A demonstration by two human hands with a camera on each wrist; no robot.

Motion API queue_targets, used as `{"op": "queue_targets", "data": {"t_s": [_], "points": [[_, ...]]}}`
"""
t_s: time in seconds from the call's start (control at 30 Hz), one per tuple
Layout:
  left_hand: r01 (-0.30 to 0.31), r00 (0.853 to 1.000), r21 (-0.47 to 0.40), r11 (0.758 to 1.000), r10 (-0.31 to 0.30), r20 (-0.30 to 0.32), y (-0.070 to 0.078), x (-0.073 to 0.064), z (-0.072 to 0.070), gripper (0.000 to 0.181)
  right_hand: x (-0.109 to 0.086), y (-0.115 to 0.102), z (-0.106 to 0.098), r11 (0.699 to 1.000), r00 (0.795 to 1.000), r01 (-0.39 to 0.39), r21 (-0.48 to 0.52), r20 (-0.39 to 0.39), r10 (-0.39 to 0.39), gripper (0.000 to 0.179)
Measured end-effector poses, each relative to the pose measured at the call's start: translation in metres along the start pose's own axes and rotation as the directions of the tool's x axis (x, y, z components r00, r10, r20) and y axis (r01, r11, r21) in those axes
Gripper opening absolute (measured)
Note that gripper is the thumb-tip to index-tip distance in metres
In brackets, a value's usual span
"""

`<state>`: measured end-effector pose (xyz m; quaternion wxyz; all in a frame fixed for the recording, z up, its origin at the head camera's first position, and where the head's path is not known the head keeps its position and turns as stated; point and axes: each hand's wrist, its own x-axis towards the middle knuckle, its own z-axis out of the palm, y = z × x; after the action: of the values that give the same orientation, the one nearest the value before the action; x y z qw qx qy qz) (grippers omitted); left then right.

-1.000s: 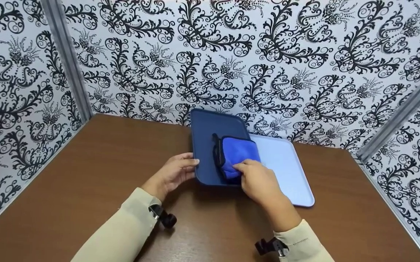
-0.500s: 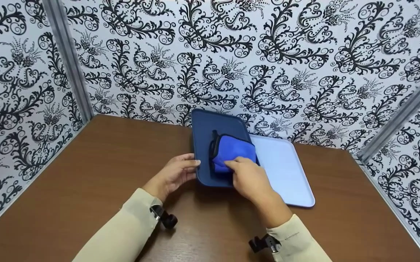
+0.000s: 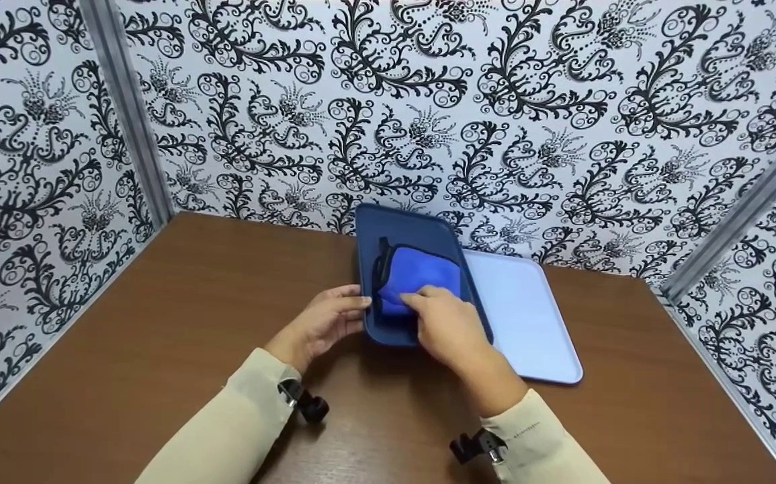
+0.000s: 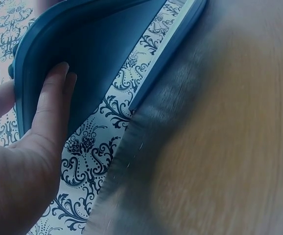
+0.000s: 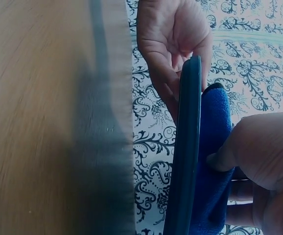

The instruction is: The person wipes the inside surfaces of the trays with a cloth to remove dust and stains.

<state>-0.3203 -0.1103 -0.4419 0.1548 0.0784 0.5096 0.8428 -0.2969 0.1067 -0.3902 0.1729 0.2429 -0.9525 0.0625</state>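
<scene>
A dark blue tray (image 3: 404,225) is tilted up off the table. My left hand (image 3: 324,319) grips its left edge, thumb on the upper face; in the left wrist view, fingers (image 4: 53,105) lie against the underside. A bright blue cloth (image 3: 424,272) with black edging rests folded on the tray's upper face. My right hand (image 3: 451,329) holds the cloth against the tray near its lower part. In the right wrist view, the thumb presses into the cloth (image 5: 215,122), while the curled fingers are partly hidden.
A light blue tray (image 3: 529,316) lies on the brown table (image 3: 240,269), to the right and partly behind the dark tray. Patterned black-and-white walls (image 3: 388,134) enclose the back and sides of the table.
My right hand has slid the cloth leftward across the dark tray, toward its left edge. More of the tray's right side now shows. My left hand has stayed nearly still.
</scene>
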Motion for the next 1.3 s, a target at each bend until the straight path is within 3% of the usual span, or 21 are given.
{"op": "queue_targets", "data": {"t_s": [0.17, 0.5, 0.6, 0.9, 1.1, 1.3], "points": [[-0.002, 1.000, -0.002, 1.000, 0.003, 0.010, 0.000, 0.000, -0.001, 0.025, 0.004, -0.003, -0.001, 1.000, 1.000, 0.018, -0.001, 0.019, -0.018, 0.045], [0.000, 1.000, -0.004, 1.000, 0.000, 0.015, -0.002, 0.000, -0.002, 0.036, 0.008, -0.001, 0.002, 0.990, 0.990, 0.138, -0.013, -0.018, -0.139, 0.043], [-0.005, 1.000, -0.008, 1.000, 0.005, 0.023, -0.002, 0.000, -0.002, 0.039, 0.010, 0.003, 0.003, 0.981, 0.981, 0.191, -0.031, -0.026, -0.192, 0.044], [-0.005, 1.000, -0.019, 1.000, 0.005, -0.003, -0.001, 0.001, 0.000, 0.023, 0.014, 0.026, -0.002, 0.941, 0.941, 0.337, -0.026, -0.016, -0.338, 0.045], [-0.005, 1.000, -0.012, 1.000, 0.005, -0.016, 0.000, 0.001, 0.001, 0.035, 0.015, 0.043, -0.003, 0.917, 0.915, 0.398, -0.023, -0.059, -0.399, 0.046], [-0.008, 1.000, -0.009, 1.000, 0.008, -0.011, -0.001, 0.000, 0.001, 0.040, 0.015, 0.057, 0.002, 0.940, 0.939, 0.340, -0.030, -0.049, -0.341, 0.045]]}}
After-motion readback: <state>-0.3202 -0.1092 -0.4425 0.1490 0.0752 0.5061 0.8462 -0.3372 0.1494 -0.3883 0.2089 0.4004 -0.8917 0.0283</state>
